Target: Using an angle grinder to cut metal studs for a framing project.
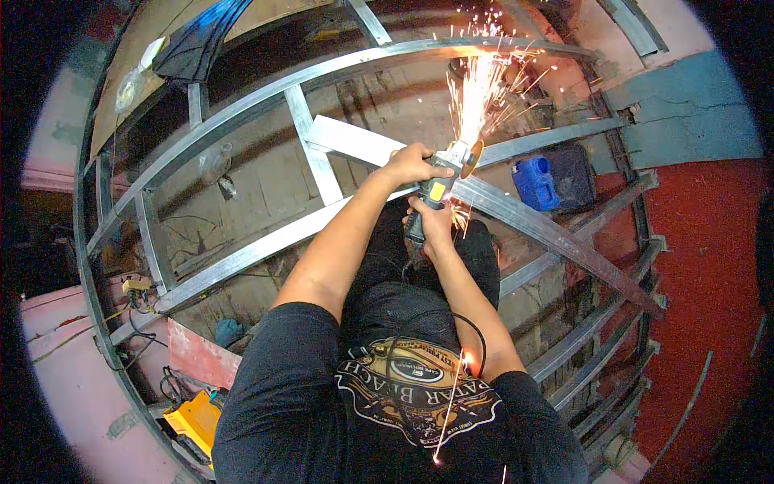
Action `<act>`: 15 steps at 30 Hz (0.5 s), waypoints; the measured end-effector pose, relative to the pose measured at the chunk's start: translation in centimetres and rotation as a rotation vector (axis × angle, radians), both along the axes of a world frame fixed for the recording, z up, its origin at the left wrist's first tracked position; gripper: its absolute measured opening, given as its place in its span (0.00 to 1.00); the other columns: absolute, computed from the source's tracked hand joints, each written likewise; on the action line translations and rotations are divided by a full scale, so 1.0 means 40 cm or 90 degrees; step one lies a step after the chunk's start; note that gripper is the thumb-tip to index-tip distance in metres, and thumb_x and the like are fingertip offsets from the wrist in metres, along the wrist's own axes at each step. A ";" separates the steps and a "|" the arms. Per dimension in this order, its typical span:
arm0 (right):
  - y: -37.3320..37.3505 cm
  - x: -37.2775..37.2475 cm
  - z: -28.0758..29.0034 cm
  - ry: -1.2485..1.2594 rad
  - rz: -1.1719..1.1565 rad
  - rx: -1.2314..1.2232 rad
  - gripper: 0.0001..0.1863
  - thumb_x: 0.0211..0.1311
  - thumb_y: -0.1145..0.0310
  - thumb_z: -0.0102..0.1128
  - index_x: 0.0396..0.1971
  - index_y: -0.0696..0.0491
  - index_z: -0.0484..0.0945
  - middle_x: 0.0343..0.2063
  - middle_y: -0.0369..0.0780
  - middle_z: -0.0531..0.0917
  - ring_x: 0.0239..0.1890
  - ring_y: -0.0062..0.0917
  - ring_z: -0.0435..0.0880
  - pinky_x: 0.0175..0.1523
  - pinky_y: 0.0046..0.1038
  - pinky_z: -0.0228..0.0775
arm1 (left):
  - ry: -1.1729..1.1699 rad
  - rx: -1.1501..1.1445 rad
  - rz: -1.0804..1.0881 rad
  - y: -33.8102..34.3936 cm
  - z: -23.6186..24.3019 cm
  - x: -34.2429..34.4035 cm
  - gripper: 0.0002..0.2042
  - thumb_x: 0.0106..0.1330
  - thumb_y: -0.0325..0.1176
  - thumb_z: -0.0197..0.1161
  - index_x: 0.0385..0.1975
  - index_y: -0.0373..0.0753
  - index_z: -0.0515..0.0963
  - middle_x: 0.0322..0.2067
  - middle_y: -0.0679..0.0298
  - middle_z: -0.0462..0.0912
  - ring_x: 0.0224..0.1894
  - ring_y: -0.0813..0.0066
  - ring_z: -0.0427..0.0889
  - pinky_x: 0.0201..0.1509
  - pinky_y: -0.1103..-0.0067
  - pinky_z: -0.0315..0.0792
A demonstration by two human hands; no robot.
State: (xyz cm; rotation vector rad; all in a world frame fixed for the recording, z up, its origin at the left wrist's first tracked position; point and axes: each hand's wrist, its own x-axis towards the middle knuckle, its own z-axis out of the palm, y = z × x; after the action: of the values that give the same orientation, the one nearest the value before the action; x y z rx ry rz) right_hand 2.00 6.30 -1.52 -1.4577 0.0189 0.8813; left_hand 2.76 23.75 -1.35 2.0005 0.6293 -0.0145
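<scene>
My left hand [414, 166] grips the grey angle grinder [438, 192] near its head, and my right hand [433, 222] wraps round its handle below. The cutting disc [475, 159] meets galvanized steel framing, where a bright diagonal tube [351, 139] crosses the bars beneath the tool; the exact contact is hidden by glare. A dense shower of sparks [484, 97] flies upward from the disc, with a smaller spray under the grinder. The power cord hangs over my dark T-shirt.
Steel bars [564, 238] form a curved framework around me. A blue jug [532, 181] and black case [577, 177] lie right. At left are a power strip [137, 285], cords and a yellow machine [188, 418]. A dark cloth [193, 44] hangs at upper left. Red flooring [701, 282] lies right.
</scene>
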 end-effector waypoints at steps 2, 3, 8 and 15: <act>-0.001 0.000 -0.005 -0.003 0.004 0.003 0.12 0.63 0.73 0.74 0.41 0.58 0.81 0.26 0.41 0.85 0.21 0.29 0.86 0.27 0.31 0.81 | -0.001 -0.022 -0.013 0.003 -0.001 -0.002 0.40 0.49 0.71 0.80 0.45 0.36 0.90 0.42 0.50 0.91 0.47 0.53 0.90 0.55 0.64 0.79; -0.002 0.001 -0.006 -0.001 0.010 0.008 0.11 0.63 0.73 0.74 0.41 0.58 0.81 0.25 0.41 0.85 0.20 0.30 0.86 0.27 0.31 0.81 | 0.006 -0.027 -0.016 0.003 0.000 -0.002 0.40 0.49 0.71 0.80 0.46 0.37 0.90 0.42 0.50 0.92 0.47 0.53 0.90 0.55 0.64 0.79; 0.001 0.004 -0.010 0.050 0.004 -0.010 0.13 0.62 0.74 0.76 0.42 0.58 0.79 0.25 0.41 0.85 0.19 0.30 0.86 0.26 0.33 0.81 | 0.031 -0.014 -0.006 0.001 0.014 -0.005 0.42 0.48 0.72 0.79 0.52 0.39 0.90 0.46 0.48 0.92 0.50 0.52 0.91 0.58 0.66 0.80; 0.000 0.003 -0.005 0.031 0.012 0.010 0.14 0.62 0.74 0.76 0.42 0.57 0.79 0.24 0.41 0.84 0.19 0.30 0.86 0.25 0.32 0.80 | 0.013 -0.019 0.007 -0.006 0.034 -0.019 0.45 0.46 0.73 0.80 0.54 0.39 0.90 0.51 0.48 0.91 0.55 0.50 0.89 0.63 0.66 0.78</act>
State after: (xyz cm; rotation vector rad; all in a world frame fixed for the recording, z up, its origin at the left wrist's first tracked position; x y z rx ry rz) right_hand 2.12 6.29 -1.73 -1.4230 0.0348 0.9303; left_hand 2.00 23.51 0.00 1.9705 0.6488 -0.0371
